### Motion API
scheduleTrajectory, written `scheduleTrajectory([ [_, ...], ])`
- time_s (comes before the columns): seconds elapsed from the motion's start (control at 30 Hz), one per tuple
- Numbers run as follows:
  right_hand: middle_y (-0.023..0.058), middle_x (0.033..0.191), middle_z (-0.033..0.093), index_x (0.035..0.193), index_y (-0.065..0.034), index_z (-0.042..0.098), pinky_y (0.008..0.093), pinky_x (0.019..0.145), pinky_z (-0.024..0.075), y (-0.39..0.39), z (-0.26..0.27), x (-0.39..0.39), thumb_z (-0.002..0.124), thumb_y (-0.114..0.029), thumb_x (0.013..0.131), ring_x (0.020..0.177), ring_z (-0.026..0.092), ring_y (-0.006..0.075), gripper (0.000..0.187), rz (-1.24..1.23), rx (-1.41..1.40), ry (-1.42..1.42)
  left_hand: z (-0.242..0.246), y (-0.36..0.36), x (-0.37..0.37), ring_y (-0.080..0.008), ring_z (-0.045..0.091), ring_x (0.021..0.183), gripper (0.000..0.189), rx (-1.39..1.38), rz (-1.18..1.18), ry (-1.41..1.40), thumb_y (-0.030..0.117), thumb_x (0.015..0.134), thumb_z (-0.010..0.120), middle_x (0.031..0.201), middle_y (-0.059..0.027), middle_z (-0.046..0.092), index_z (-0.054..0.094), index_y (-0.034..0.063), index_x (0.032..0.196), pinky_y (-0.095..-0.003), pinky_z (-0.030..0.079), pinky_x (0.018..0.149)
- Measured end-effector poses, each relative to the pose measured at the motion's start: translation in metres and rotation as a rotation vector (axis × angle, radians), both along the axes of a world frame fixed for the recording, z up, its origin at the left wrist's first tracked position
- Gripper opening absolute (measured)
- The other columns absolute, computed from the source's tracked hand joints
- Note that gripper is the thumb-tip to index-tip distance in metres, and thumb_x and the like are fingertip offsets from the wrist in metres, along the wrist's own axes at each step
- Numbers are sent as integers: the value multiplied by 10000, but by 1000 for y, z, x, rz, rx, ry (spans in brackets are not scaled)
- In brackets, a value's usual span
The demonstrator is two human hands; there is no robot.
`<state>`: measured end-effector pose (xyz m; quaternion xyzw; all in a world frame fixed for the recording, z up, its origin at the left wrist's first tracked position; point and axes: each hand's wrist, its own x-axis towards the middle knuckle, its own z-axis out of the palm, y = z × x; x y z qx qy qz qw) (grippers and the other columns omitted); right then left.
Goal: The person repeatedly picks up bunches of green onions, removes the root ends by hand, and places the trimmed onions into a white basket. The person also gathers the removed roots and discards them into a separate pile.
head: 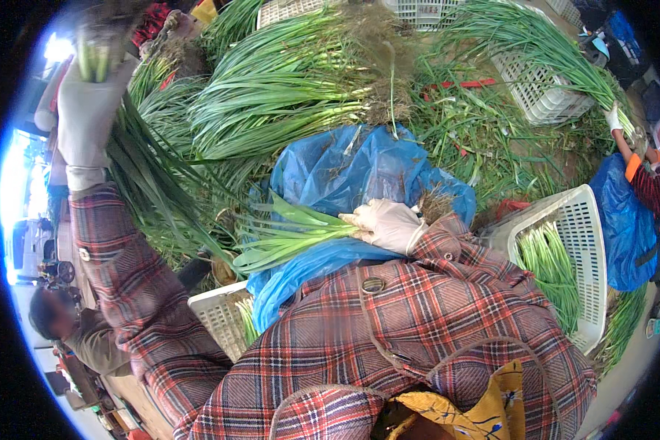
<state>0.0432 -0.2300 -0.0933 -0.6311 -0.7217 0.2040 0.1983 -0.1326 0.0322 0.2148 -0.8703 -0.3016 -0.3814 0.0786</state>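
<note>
My left hand point(91, 115), in a pale glove, is raised at the far left and closed around a bunch of allium stalks. The dark green leaves point(159, 170) of that bunch trail down to the right; its root end is blurred at the picture's edge. In front of my chest my gloved right hand point(388, 224) grips a smaller bunch of flat-leaved green alliums point(291, 236). Its leaves point left, and its fibrous roots point(437, 204) stick out beyond the hand on the right. Blue plastic sheeting point(341, 170) lies beneath this hand and over my lap.
A large heap of alliums point(275, 82) lies ahead, roots rightward. Leaf scraps point(489, 132) litter the ground. White plastic crates stand right point(591, 264) and left point(214, 313), both holding stalks. At upper right, a co-worker's gloved hand point(613, 118) holds a bunch near another crate point(539, 99).
</note>
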Motion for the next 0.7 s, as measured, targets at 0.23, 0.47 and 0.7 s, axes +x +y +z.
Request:
scheduleTrajectory([
  [0.23, 100, 907, 628, 1318, -173, 541, 413, 720, 524, -3, -15, 2, 524, -355, 928, 842, 613, 300, 431, -34, -55, -148, -201, -99, 102, -330, 681, 742, 116, -202, -46, 881, 117, 779, 582, 838, -177, 692, 662, 61, 841, -404, 542, 676],
  [0.47, 141, 982, 660, 1265, -119, 585, 444, 779, 504, -5, -3, -1, 481, -379, 941, 898, 627, 327, 428, -37, -74, -54, -186, -60, 98, -373, 677, 825, 250, -416, 84, 599, 178, 718, 649, 901, -222, 686, 667, 19, 910, -422, 548, 749],
  [0.7, 124, 953, 657, 1279, -138, 579, 432, 791, 505, -2, 2, -5, 506, -348, 929, 903, 624, 316, 414, -25, -95, -6, -204, -97, 107, -323, 687, 778, 169, -423, 60, 850, 141, 735, 624, 820, -167, 696, 709, 77, 867, -401, 543, 716],
])
